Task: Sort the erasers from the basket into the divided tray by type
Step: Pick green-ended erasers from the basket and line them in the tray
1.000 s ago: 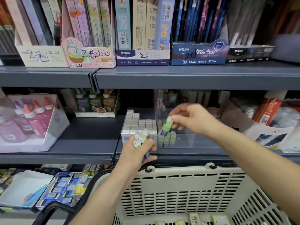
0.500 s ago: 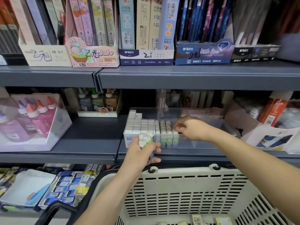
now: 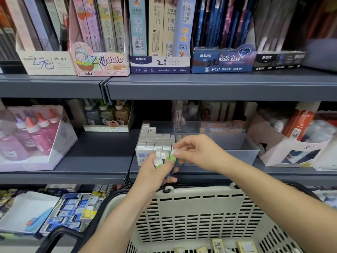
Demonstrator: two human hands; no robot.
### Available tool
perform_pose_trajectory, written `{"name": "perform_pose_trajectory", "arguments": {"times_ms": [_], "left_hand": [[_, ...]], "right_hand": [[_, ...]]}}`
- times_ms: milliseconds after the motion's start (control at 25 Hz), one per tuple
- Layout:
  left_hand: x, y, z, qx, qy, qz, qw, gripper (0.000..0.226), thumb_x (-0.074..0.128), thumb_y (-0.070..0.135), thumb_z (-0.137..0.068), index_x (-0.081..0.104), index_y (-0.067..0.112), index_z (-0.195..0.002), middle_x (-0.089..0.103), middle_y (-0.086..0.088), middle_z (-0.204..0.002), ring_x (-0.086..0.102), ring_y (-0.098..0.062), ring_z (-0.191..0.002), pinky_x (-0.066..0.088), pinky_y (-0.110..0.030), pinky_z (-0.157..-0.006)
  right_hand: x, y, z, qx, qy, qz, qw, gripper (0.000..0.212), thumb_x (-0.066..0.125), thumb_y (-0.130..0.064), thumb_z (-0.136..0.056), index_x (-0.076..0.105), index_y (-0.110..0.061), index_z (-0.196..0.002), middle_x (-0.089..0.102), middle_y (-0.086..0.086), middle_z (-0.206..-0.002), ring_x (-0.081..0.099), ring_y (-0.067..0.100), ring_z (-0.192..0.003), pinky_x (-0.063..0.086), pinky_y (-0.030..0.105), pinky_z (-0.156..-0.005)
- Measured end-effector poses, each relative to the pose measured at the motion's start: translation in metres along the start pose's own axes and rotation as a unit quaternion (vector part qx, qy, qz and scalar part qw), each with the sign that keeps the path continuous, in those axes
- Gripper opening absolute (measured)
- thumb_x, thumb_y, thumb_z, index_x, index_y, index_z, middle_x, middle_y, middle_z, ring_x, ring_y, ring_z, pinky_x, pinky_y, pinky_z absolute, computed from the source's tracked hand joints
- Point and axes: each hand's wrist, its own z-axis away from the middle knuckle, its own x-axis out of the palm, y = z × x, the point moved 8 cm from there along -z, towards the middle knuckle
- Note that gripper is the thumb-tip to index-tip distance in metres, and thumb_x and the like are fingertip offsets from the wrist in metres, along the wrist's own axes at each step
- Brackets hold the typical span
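**Eraser in hand.** A green-sleeved white eraser (image 3: 172,156) stands upright at the right edge of a clutch of green-sleeved erasers (image 3: 159,158), just short of the tray's front wall.
- The right hand (image 3: 198,152) pinches its white top between thumb and forefinger tips. The other fingers are loosely curled above.
- The left hand (image 3: 155,173) wraps the clutch from below, fingers curled round the sleeves, white ends poking up. At least three tops show; the count below them is hidden by the fingers.

**Tray.** A clear plastic divided tray (image 3: 242,154) sits on the grey metal shelf (image 3: 98,157), just beyond both hands.
- The compartment behind the left hand is packed with rows of white block erasers (image 3: 155,141) standing on end.
- Just past the right hand's fingers a few pale ends show in the next compartment. They are too covered to tell their type.

**Basket.** A cream slotted plastic basket (image 3: 200,212) sits below both forearms, nearer the person than the hands. Yellow-labelled erasers (image 3: 218,244) lie on its floor under the right forearm.

**Step, as I judge it.** One eraser is being drawn off the clutch, bound for the tray.

**Next move, as I judge it.**
- Lift it straight up so the neighbouring sleeves do not drag along, with the left hand holding the rest firm.
- Carry it a short way forward over the front wall.
- Set it on end in the compartment beside the white blocks, not among them.

**Progress.** Well short of done. The clutch and the basket's yellow-labelled stock are not yet sorted.
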Motion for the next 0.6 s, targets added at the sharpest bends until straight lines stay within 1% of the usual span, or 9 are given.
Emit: {"name": "perform_pose_trajectory", "arguments": {"times_ms": [40, 120, 200, 280, 320, 400, 440, 520, 600], "left_hand": [[0.0, -0.001, 0.0, 0.001, -0.002, -0.002, 1.0, 0.012, 0.062, 0.016, -0.087, 0.059, 0.016, -0.099, 0.074, 0.002, -0.081, 0.071, -0.015, -0.079, 0.054, -0.022, -0.057], [-0.002, -0.002, 0.0, -0.003, 0.005, 0.021, 1.0, 0.014, 0.06, 0.019, -0.089, 0.058, 0.013, -0.101, 0.074, 0.0, -0.084, 0.071, -0.017, -0.082, 0.054, -0.023, -0.058], [-0.007, -0.002, -0.001, -0.009, 0.015, 0.042, 0.999, 0.017, 0.06, 0.023, -0.089, 0.057, 0.011, -0.101, 0.074, 0.0, -0.084, 0.071, -0.017, -0.081, 0.054, -0.024, -0.056], [-0.008, -0.002, -0.001, -0.006, 0.016, 0.023, 1.0, 0.019, 0.062, 0.028, -0.085, 0.056, 0.014, -0.096, 0.071, 0.003, -0.073, 0.069, -0.013, -0.071, 0.05, -0.023, -0.049], [-0.007, -0.002, -0.001, -0.005, 0.016, 0.008, 1.0, 0.021, 0.064, 0.03, -0.083, 0.055, 0.014, -0.095, 0.068, 0.003, -0.069, 0.066, -0.012, -0.066, 0.047, -0.022, -0.046], [-0.005, -0.003, -0.001, -0.005, 0.016, 0.0, 1.0, 0.026, 0.064, 0.031, -0.081, 0.052, 0.015, -0.096, 0.065, 0.003, -0.066, 0.062, -0.01, -0.062, 0.042, -0.02, -0.042], [-0.006, -0.004, -0.002, -0.007, 0.019, 0.009, 1.0, 0.023, 0.064, 0.029, -0.084, 0.05, 0.015, -0.097, 0.065, 0.003, -0.066, 0.061, -0.009, -0.062, 0.04, -0.02, -0.042], [-0.007, -0.004, -0.003, -0.017, 0.029, 0.03, 0.999, 0.011, 0.06, 0.018, -0.089, 0.052, 0.013, -0.096, 0.064, 0.0, -0.07, 0.06, -0.009, -0.061, 0.038, -0.019, -0.041], [-0.007, -0.004, -0.004, -0.027, 0.035, 0.032, 0.999, 0.007, 0.058, 0.008, -0.088, 0.054, 0.01, -0.093, 0.063, -0.005, -0.075, 0.059, -0.01, -0.062, 0.036, -0.019, -0.039]], "right_hand": [[-0.004, 0.002, 0.0, 0.009, 0.01, 0.003, 1.0, 0.002, 0.065, -0.021, -0.084, 0.067, -0.022, -0.084, 0.071, -0.001, -0.071, 0.067, 0.007, -0.068, 0.055, 0.026, -0.072], [-0.022, 0.006, -0.004, 0.023, 0.037, 0.002, 0.999, 0.007, 0.065, -0.018, -0.084, 0.067, -0.021, -0.078, 0.072, 0.0, -0.068, 0.069, 0.008, -0.067, 0.057, 0.027, -0.068], [-0.059, 0.016, -0.012, 0.05, 0.124, -0.038, 0.99, 0.007, 0.065, -0.014, -0.084, 0.068, -0.017, -0.079, 0.073, 0.003, -0.071, 0.07, 0.012, -0.067, 0.058, 0.027, -0.066], [-0.09, 0.029, -0.018, 0.09, 0.208, -0.049, 0.973, 0.013, 0.065, -0.009, -0.083, 0.068, -0.018, -0.073, 0.073, 0.006, -0.079, 0.07, 0.016, -0.074, 0.057, 0.028, -0.076], [-0.096, 0.034, -0.022, 0.105, 0.218, 0.007, 0.97, 0.017, 0.065, -0.01, -0.083, 0.066, -0.021, -0.071, 0.073, 0.004, -0.082, 0.069, 0.017, -0.079, 0.055, 0.029, -0.081], [-0.088, 0.04, -0.029, 0.116, 0.178, 0.123, 0.969, 0.022, 0.061, -0.012, -0.085, 0.064, -0.027, -0.07, 0.069, -0.005, -0.08, 0.067, 0.017, -0.085, 0.053, 0.028, -0.083], [-0.079, 0.042, -0.032, 0.123, 0.151, 0.141, 0.971, 0.024, 0.06, -0.012, -0.086, 0.062, -0.029, -0.069, 0.067, -0.007, -0.078, 0.066, 0.017, -0.086, 0.052, 0.027, -0.081], [-0.062, 0.05, -0.036, 0.138, 0.107, 0.126, 0.977, 0.026, 0.058, -0.011, -0.087, 0.059, -0.029, -0.069, 0.067, -0.003, -0.083, 0.066, 0.021, -0.087, 0.053, 0.03, -0.082], [-0.051, 0.055, -0.04, 0.15, 0.084, 0.114, 0.978, 0.024, 0.055, -0.007, -0.089, 0.059, -0.025, -0.073, 0.066, 0.001, -0.087, 0.065, 0.023, -0.089, 0.054, 0.034, -0.084]]}}
